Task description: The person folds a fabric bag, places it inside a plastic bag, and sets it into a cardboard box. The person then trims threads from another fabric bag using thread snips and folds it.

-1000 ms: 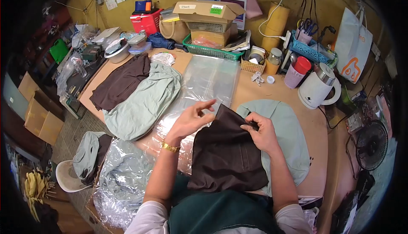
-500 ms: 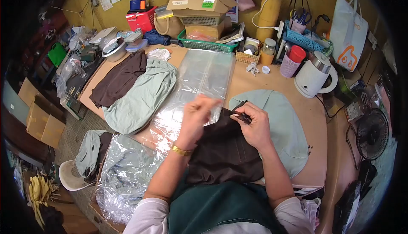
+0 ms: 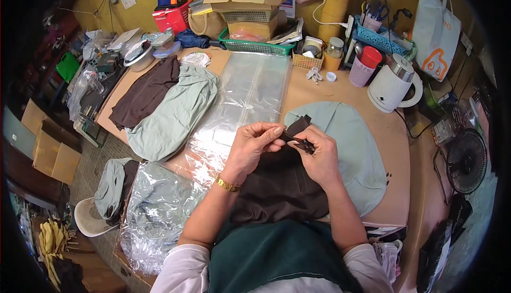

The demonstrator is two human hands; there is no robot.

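Observation:
A dark brown garment point(image 3: 282, 192) lies spread in front of me, and its upper edge is gathered between my hands. My left hand point(image 3: 253, 149), with a gold watch at the wrist, pinches that edge between thumb and fingers. Close beside it, my right hand point(image 3: 318, 157) grips a bunched fold of the same dark cloth. A folded end of the cloth sticks up between and behind the fingers. Under the garment and to its right lies a pale green piece of cloth point(image 3: 356, 154).
Clear plastic bags point(image 3: 253, 85) lie flat at centre, with bagged pieces point(image 3: 157, 208) at lower left. Brown trousers point(image 3: 146, 90) and pale green cloth point(image 3: 175, 114) lie at left. A white kettle point(image 3: 391, 88), a green basket point(image 3: 255, 47) and a fan point(image 3: 466, 160) stand around the edges.
My left hand, blurred before, has come down and right to pinch the dark garment's edge beside my right hand. My right hand keeps its grip. The view has shifted slightly.

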